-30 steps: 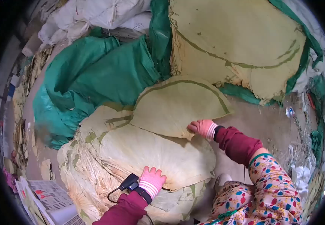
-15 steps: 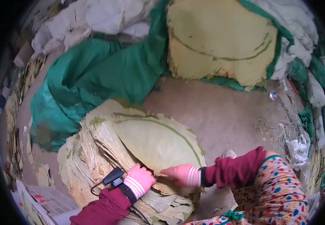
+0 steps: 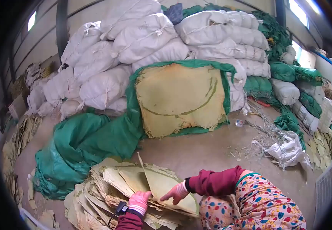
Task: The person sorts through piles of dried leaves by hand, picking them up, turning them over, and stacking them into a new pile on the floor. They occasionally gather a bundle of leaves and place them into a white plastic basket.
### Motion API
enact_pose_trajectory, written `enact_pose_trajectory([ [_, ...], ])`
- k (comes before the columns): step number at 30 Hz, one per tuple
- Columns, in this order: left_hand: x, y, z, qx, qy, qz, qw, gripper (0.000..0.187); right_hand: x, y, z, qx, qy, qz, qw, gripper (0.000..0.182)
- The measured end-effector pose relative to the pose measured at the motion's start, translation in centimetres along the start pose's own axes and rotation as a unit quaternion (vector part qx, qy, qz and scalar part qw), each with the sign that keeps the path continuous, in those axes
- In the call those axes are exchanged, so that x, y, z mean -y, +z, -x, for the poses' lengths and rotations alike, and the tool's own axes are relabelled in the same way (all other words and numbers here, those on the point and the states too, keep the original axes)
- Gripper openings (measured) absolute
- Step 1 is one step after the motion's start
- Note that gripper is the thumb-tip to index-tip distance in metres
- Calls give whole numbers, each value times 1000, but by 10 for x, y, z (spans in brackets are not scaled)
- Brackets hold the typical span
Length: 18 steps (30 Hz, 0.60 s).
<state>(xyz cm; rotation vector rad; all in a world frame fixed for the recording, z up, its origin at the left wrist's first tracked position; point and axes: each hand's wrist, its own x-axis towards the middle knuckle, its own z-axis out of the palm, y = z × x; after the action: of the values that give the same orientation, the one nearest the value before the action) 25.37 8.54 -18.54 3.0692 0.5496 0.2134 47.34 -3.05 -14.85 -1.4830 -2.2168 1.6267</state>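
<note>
A pile of large dried, pale green leaves [image 3: 93,197] lies on the floor before me, fanned out and layered. My left hand [image 3: 139,201], in a pink striped glove, is closed on the edge of a leaf [image 3: 152,180] whose narrow tip stands up from the pile. Just to its right, my right hand [image 3: 176,193], gloved alike, hovers at the leaves with a finger stretched out to the left and holds nothing visible. A dark device [image 3: 121,208] is strapped at my left wrist.
Behind the pile, a squared stack of pressed leaves [image 3: 181,101] stands in green cloth. Loose green cloth [image 3: 81,143] lies at the left. White sacks [image 3: 147,38] are heaped at the back. String and a white bag [image 3: 288,151] lie right; a white crate [image 3: 327,189] stands beyond my knee.
The view has tilted up, showing the stacked sacks and walls. A leaf between my hands has been lifted upright at its tip. My right hand has its finger extended, slightly apart from my left.
</note>
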Motion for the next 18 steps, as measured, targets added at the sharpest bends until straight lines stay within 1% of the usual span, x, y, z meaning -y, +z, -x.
enact_pose_trajectory([
  [1,5,13,2,-18,0,-14,1000,32,6,-4,15,-15,29,-14,999,70],
  [2,8,20,6,-34,0,-27,999,29,1,-6,28,-69,19,23,997,65],
  [3,7,15,8,-9,-3,-30,1000,18,33,-16,60,-127,85,19,988,63],
  [4,9,18,12,-24,2,-34,999,14,51,-20,93,-217,90,41,971,61],
  [5,10,23,14,-41,4,-37,998,11,77,-26,133,-252,125,21,959,61],
  [6,9,27,14,-37,-3,-42,998,11,84,-22,174,-325,76,-19,942,58],
  [7,9,29,15,-33,-13,-47,998,10,126,-17,223,-374,94,-18,923,55],
  [8,7,29,17,-57,-19,-50,997,9,156,-10,266,-401,138,-20,905,54],
  [9,5,27,18,-81,-19,-53,995,8,186,-2,305,-421,199,16,885,54],
  [10,4,26,18,-72,-21,-51,996,8,213,12,340,-469,217,-13,856,52],
  [11,4,24,18,-64,-27,-47,997,7,241,19,373,-490,259,-14,833,50],
  [12,3,21,19,-59,-30,-50,997,8,291,24,390,-508,322,73,796,48],
  [13,2,19,19,-54,-29,-52,997,8,317,28,413,-540,263,96,793,45],
  [14,3,22,20,-55,-25,-56,997,9,353,24,426,-555,263,163,773,42],
  [15,4,25,19,-36,-22,-61,997,11,358,13,464,-571,192,219,768,40],
  [16,4,26,20,-37,-24,-55,998,12,396,-10,496,-553,174,118,806,38],
  [17,4,28,20,-38,-27,-51,998,12,426,-30,501,-572,167,135,791,38],
  [18,5,32,20,-31,-26,-50,998,13,444,-51,490,-597,145,174,769,39],
])
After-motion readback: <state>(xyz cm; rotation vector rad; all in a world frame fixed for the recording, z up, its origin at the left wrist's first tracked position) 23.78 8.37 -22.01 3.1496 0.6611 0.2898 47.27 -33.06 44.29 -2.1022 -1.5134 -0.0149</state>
